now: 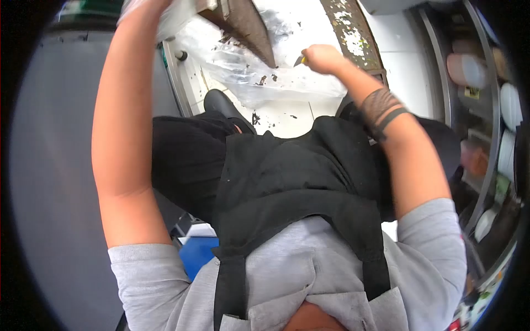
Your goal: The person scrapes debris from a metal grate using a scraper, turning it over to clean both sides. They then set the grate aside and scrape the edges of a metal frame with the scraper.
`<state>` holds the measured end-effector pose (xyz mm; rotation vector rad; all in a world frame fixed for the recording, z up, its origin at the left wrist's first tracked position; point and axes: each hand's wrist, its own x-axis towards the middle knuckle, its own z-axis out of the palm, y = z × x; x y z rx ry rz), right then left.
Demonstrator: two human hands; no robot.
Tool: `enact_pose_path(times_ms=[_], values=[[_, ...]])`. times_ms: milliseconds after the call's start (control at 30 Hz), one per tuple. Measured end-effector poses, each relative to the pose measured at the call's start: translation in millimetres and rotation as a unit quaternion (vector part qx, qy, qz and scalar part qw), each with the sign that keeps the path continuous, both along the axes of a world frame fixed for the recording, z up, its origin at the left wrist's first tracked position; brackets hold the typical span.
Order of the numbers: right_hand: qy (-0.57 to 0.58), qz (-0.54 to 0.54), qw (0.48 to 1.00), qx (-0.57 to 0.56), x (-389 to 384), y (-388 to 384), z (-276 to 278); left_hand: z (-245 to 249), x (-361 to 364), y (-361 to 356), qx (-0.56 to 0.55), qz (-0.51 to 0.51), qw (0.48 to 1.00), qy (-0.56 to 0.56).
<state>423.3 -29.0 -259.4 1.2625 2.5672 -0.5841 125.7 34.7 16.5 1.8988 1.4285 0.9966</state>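
Note:
My right hand (323,58) is closed around a small tool (301,59) with a yellow part, its tip pointing left and down. Just left of it, a brown, worn, angular piece (243,30) tapers to a corner over a clear plastic sheet (221,69). Dark flakes lie on the sheet and the white tiles. My left arm reaches up to the top edge, where thin clear plastic (174,19) surrounds the wrist area; the fingers of that hand are hidden. Behind my right hand runs a brown strip (353,33) with white patches.
A large grey panel (52,165) stands at the left, beside a metal frame (176,80). Metal shelving (444,71) with bowls and other items lines the right. My dark shoe (223,107) rests on the tiled floor (284,118). Something blue (199,254) lies below my left leg.

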Motion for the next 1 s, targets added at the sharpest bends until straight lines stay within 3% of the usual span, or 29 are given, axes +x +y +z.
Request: enact_pose_path(times_ms=[33, 100, 167, 200, 233, 300, 400, 433, 533, 600, 633, 733, 767, 833, 867, 933, 1000], values=[[-0.015, 0.005, 1.0, 0.012, 14.3, 12.1, 25.4, -1.0, -6.6, -2.1, -0.098, -0.006, 0.991, -0.086], [-0.055, -0.01, 0.997, 0.055, 40.6, 28.5, 80.3, -6.7, -39.2, -2.9, -0.138, 0.024, 0.985, -0.102], [-0.034, 0.002, 0.99, 0.138, 68.1, 37.6, 126.0, 28.8, -12.3, -21.0, -0.122, 0.052, 0.981, 0.144], [-0.029, -0.017, 0.994, 0.108, 77.3, 37.2, 166.3, 22.6, -21.6, -18.0, -0.144, 0.034, 0.985, 0.085], [-0.025, -0.032, 0.996, 0.076, 82.7, 30.4, 208.9, 26.6, -21.7, -23.3, -0.14, 0.033, 0.982, 0.126], [0.106, -0.088, 0.988, 0.076, 94.8, 0.9, 266.5, 21.0, -7.7, -54.1, -0.159, 0.119, 0.98, -0.009], [0.197, -0.135, 0.969, 0.063, 113.1, -11.7, 296.2, 25.4, 10.4, -91.0, -0.116, 0.145, 0.98, -0.078], [0.26, -0.166, 0.951, -0.001, 114.8, -22.9, 309.5, 32.5, 27.9, -109.8, -0.107, 0.144, 0.978, -0.11], [0.337, -0.23, 0.905, -0.122, 93.7, -20.8, 315.9, 22.1, 35.9, -121.0, -0.13, 0.178, 0.973, -0.072], [0.333, -0.266, 0.876, -0.223, 80.8, -10.7, 299.1, 21.8, 64.5, -136.5, -0.127, 0.164, 0.964, -0.168], [0.316, -0.171, 0.909, -0.211, 74.3, -12.1, 294.0, 20.3, 78.3, -143.2, -0.127, 0.159, 0.954, -0.222], [0.339, -0.121, 0.901, -0.242, 58.6, -34.5, 292.7, 16.2, 97.5, -164.3, -0.139, 0.113, 0.961, -0.212], [0.344, -0.128, 0.9, -0.233, 55.1, -40.8, 302.2, 13.0, 110.9, -169.9, -0.141, 0.098, 0.939, -0.299], [0.358, -0.14, 0.89, -0.246, 56.9, -43.1, 305.4, 11.1, 131.8, -180.0, -0.122, 0.098, 0.93, -0.333], [0.352, -0.133, 0.894, -0.244, 60.8, -43.5, 307.4, 2.3, 132.5, -178.9, -0.096, 0.104, 0.938, -0.316], [0.424, -0.18, 0.823, -0.333, 71.4, -43.3, 311.2, -7.8, 137.9, -178.5, -0.086, 0.113, 0.941, -0.307], [0.413, -0.177, 0.843, -0.297, 77.3, -43.6, 315.1, -8.3, 145.1, -176.3, -0.101, 0.084, 0.937, -0.325]])
